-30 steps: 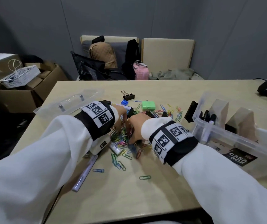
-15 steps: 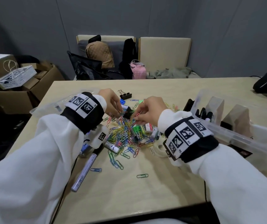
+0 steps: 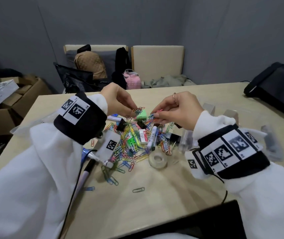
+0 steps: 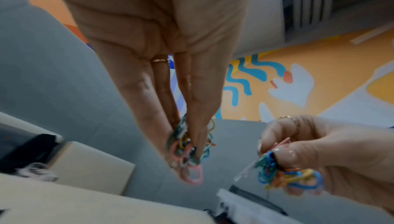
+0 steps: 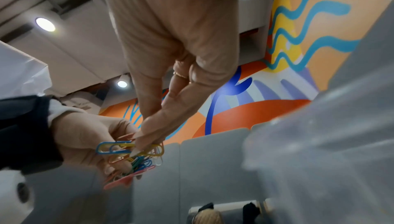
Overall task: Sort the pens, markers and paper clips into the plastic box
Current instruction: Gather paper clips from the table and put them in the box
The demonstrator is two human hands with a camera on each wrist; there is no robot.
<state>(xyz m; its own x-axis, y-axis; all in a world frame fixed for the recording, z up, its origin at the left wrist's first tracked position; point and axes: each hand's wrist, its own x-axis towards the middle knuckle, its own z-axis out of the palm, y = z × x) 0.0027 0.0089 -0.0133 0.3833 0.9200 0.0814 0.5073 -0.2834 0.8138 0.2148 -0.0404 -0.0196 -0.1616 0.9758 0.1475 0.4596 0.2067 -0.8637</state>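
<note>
Both the left hand (image 3: 119,99) and right hand (image 3: 175,109) pinch loose bunches of paper clips (image 3: 138,110) above the pile (image 3: 129,140) on the table (image 3: 155,200), so stragglers could slip off before reaching the seemingly blurred plastic box (image 3: 268,144) at right.

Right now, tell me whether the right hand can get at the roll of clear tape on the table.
Probably yes: the roll of clear tape lies uncovered just below the right hand, nothing over it. But that hand is pinching a bunch of paper clips, so it must drop those first.
</note>
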